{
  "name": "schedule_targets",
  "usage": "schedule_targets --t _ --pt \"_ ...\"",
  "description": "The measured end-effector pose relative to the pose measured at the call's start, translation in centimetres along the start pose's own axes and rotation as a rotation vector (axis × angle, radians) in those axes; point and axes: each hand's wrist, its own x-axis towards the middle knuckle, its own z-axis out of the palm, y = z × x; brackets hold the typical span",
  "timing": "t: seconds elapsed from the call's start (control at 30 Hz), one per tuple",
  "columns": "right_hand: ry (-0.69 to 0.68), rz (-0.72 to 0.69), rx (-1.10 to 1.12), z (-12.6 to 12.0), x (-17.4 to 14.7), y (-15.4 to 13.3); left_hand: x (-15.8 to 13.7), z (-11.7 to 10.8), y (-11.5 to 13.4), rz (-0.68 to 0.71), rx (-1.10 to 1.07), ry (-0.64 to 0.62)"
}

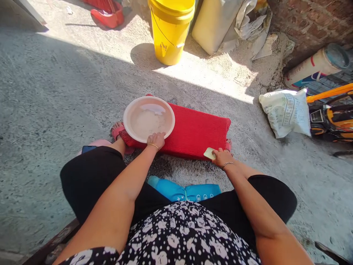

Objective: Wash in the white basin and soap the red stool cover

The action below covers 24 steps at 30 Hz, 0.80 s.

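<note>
A pale pink basin (127,127) with water in it rests on the left part of a red ribbed mat (197,129), which lies over something low and flat. My left hand (156,140) grips the basin's near rim, fingers curled over into the inside. At the mat's near right corner, my right hand (222,157) holds a pale green oblong piece (209,153) that looks like a soap bar. Its far end sticks out beyond my fingers, over the mat's edge. Below the mat, between my legs, sits a blue bundle (176,189) with white print.
Beyond the mat stands a yellow bucket (172,36) with a wire handle. A white printed sack (286,112), an orange-and-black machine (333,121) and a leaning pail (314,68) are at right. A red dustpan-like object (109,18) lies far left. Near my left leg is a phone (88,148).
</note>
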Motion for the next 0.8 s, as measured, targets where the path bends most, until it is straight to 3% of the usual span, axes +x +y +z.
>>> schedule_targets --t 0.2,0.27,0.33,0.4,0.47,0.67,0.73,0.8 --pt "0.152 -0.468 0.042 -5.0 1.6 -16.9 -0.3 -0.2 0.0 -0.003 -0.009 -0.014" --pt "0.187 -0.54 0.047 -5.5 2.2 -20.3 -0.3 -0.3 0.0 0.008 -0.005 -0.016" --pt "0.212 -0.57 0.048 -5.2 2.8 -21.3 -0.4 -0.4 0.0 0.018 -0.004 -0.015" --pt "0.22 -0.557 0.042 -4.4 3.2 -19.6 -0.3 -0.3 -0.1 0.019 -0.004 -0.008" --pt "0.189 -0.492 0.031 -3.0 3.2 -15.6 -0.2 -0.1 -0.1 0.014 -0.001 -0.002" --pt "-0.037 -0.036 -0.014 1.9 1.2 1.3 0.0 0.0 0.0 0.01 0.011 0.008" --pt "-0.083 0.122 -0.036 2.6 0.3 5.0 -0.1 -0.1 0.0 0.022 0.016 0.016" --pt "-0.078 0.225 -0.056 2.3 -0.1 6.5 -0.1 -0.2 0.0 0.027 0.018 0.021"
